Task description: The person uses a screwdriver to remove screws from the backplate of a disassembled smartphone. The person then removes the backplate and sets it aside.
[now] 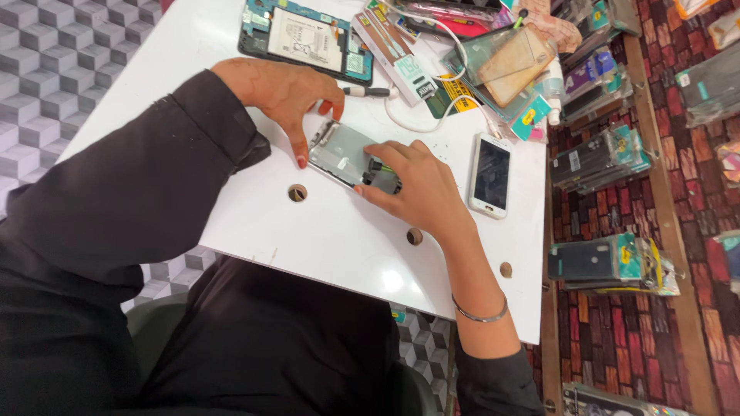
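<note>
Now my left hand (289, 96) presses fingertips on the opened grey metal phone chassis (348, 152), steadying it. My right hand (420, 185) pinches a small black screwdriver (375, 165) against it on the white counter (324, 231).

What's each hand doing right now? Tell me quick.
Left hand: open, fingertips steadying the opened phone.
Right hand: closed on a small dark tool.

You sit in a phone repair shop: an opened tablet (305, 38) at the top, packed phone cases (609, 262) hanging on the right.
</note>
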